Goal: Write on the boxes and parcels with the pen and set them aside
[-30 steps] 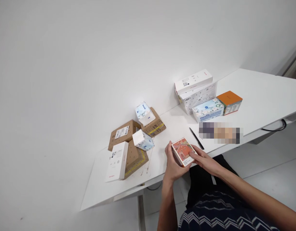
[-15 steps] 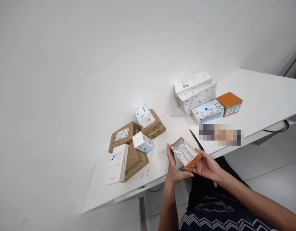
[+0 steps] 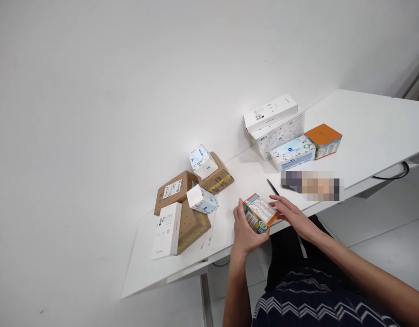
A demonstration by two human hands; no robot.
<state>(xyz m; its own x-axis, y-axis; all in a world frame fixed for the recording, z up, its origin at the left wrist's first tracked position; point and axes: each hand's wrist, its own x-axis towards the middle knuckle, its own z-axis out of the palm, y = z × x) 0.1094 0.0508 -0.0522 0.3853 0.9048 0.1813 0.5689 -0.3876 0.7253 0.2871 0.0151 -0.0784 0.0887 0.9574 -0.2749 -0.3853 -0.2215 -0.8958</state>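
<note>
A small orange-edged box (image 3: 259, 213) with printed text panels is held above the front edge of the white table (image 3: 366, 136). My left hand (image 3: 245, 231) wraps round its near end from below. My right hand (image 3: 289, 213) rests on its far right side with the fingers lying along it. The box is tilted, showing a text face and a side with a green mark. A black pen (image 3: 273, 187) lies on the table just beyond my right hand.
To the left lie brown cardboard parcels (image 3: 182, 204), a flat white box (image 3: 167, 228) and two small patterned tissue packs (image 3: 202, 161). At the back right stand stacked white boxes (image 3: 274, 122), a tissue box (image 3: 293, 153) and an orange box (image 3: 323, 140). A cable (image 3: 396, 175) hangs under the table.
The box has been turned in my hands: first its red picture face showed, then a text face, now a text face and a side. Both hands stayed on it.
</note>
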